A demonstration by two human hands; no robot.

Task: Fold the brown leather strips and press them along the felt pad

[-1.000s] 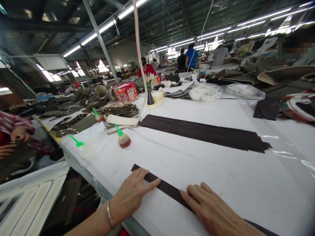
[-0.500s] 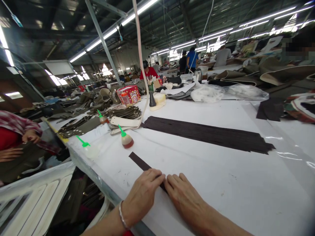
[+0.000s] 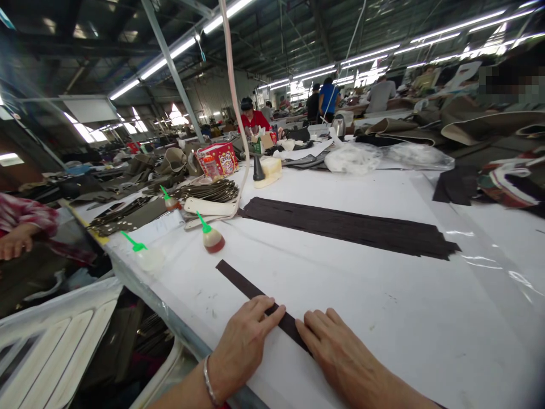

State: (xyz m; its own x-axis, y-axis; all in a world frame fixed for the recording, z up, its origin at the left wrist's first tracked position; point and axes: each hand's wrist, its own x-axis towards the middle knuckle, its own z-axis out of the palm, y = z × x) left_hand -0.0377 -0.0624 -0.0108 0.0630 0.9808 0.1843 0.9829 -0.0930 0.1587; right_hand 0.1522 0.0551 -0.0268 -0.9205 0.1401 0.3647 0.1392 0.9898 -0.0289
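A narrow dark brown strip (image 3: 238, 279) lies slantwise on the white tabletop, its far end bare. My left hand (image 3: 242, 335), with a bracelet at the wrist, grips it partway along, thumb and forefinger across its edges. Further down, the curled fingers of my right hand (image 3: 336, 346) are closed at the strip's near part, and the hand hides what lies beneath. A gap of exposed strip shows between the two hands. Beyond them lies a long pile of similar dark strips (image 3: 340, 226).
Squeeze bottles with green nozzles, one with brown liquid (image 3: 213, 238), stand to the left. A black cone (image 3: 258, 169) is at the back near a hanging hose (image 3: 233, 85). A white slatted chair (image 3: 55, 352) adjoins the table's left edge. A co-worker's hand (image 3: 17, 241) shows far left.
My right hand has slid down along the strip, away from my left hand, so more of the strip shows between them. The whole view has shifted slightly.
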